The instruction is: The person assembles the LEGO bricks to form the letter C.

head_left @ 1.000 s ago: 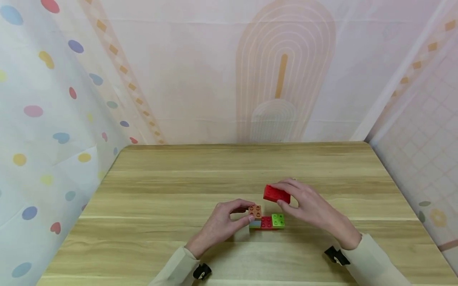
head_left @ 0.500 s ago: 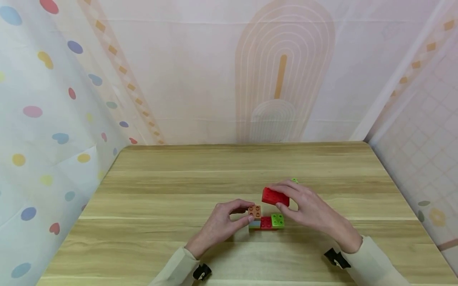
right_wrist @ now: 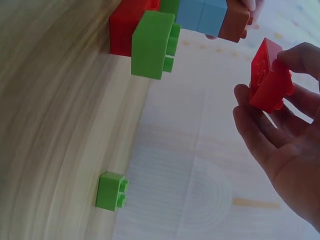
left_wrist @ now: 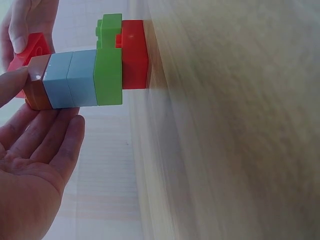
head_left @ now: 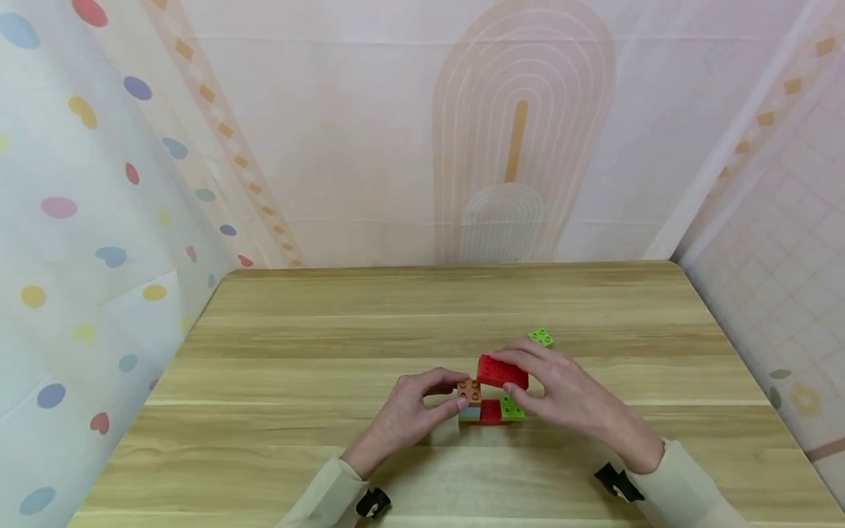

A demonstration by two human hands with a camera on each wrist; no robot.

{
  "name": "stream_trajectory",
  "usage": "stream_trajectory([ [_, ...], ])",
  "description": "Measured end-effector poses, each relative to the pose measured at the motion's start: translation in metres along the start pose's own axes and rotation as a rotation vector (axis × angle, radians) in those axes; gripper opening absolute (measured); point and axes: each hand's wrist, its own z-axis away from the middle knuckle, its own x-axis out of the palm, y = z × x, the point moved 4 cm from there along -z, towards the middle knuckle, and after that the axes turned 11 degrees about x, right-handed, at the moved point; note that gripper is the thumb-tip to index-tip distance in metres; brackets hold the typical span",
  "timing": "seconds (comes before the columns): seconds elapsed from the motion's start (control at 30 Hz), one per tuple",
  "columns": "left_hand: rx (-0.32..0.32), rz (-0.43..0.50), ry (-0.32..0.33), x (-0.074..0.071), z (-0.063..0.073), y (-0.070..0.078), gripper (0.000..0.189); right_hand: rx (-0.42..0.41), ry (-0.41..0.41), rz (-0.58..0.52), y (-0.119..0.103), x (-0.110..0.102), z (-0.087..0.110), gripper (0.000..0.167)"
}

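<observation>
On the table stands a build of toy building bricks. Its base is a red brick, with a green brick at one end and another green brick at the other. Two light blue bricks rise above the first green one, capped by an orange-brown brick. My left hand pinches that cap brick between thumb and fingers. A loose red brick is gripped in my right hand, tilted in the air. In the right wrist view, a gap separates this red brick from the column.
A small green brick lies on the wooden table beyond my right hand. Patterned cloth walls border the table at the back and sides. Each sleeve has a black wrist device.
My right hand has brought the red brick nearer to me and slightly left, toward the column. The small green brick behind it has come into view. My left hand stays put.
</observation>
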Motion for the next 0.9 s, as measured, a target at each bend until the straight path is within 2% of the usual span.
stream_trajectory([
  [0.3,0.002,-0.011,0.003,0.0,0.0,-0.001,0.034,-0.019,-0.019,-0.023,-0.003,0.008,0.0,0.038],
  [0.9,0.01,-0.009,0.005,0.0,0.0,0.0,0.035,-0.061,-0.047,0.002,-0.007,0.015,0.001,0.034],
])
